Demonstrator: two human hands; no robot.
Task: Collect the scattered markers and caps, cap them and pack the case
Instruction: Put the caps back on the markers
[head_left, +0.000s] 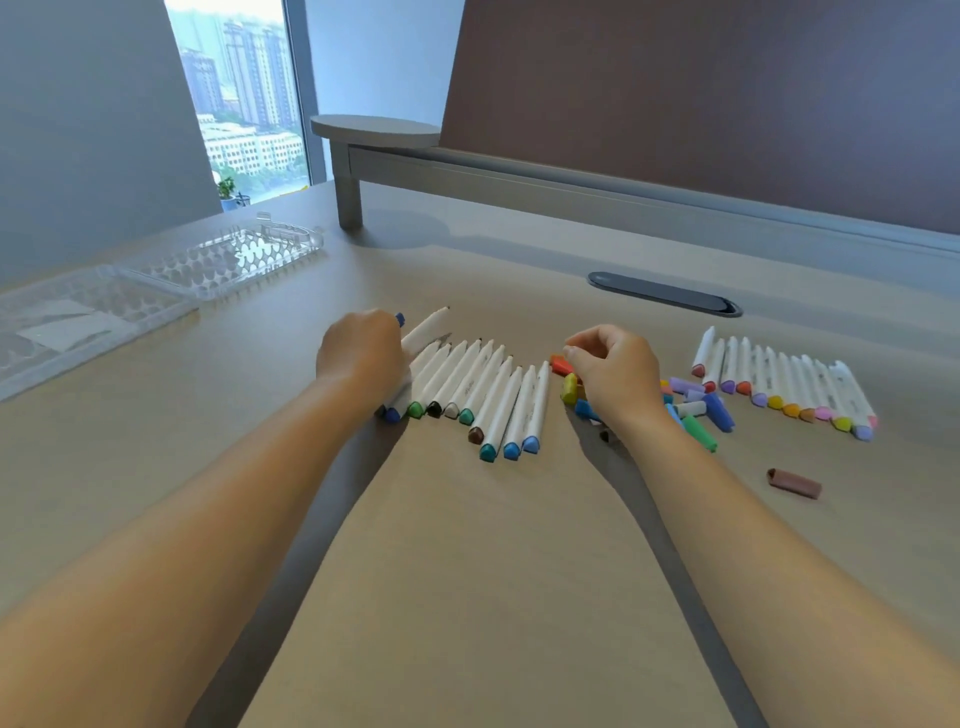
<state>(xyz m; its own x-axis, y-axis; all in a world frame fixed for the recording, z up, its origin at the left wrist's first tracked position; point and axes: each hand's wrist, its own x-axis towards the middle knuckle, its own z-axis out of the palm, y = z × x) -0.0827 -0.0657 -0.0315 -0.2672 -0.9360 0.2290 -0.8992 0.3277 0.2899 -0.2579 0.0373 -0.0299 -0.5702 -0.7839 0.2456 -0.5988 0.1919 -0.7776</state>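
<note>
brown cap (794, 484): lies alone on the desk (467, 571), nearest of the caps, right of the right forearm, apart from the rest.
uncapped markers (483, 400): row of white barrels side by side between the two hands, tips pointing away, coloured ends toward the camera.
loose caps (701, 410): mixed-colour pile under and just right of the right hand.
right hand (613, 371): fingers curled, thumb and fingertips pinched together over the orange cap (561, 365); cannot tell if anything is gripped.
left hand (361, 353): curled round a white marker (423, 330) at the row's left end, tip angled up and away.
capped markers (784, 384): second row, far right.
clear case (156, 291): open, far left, well apart from both hands.
</note>
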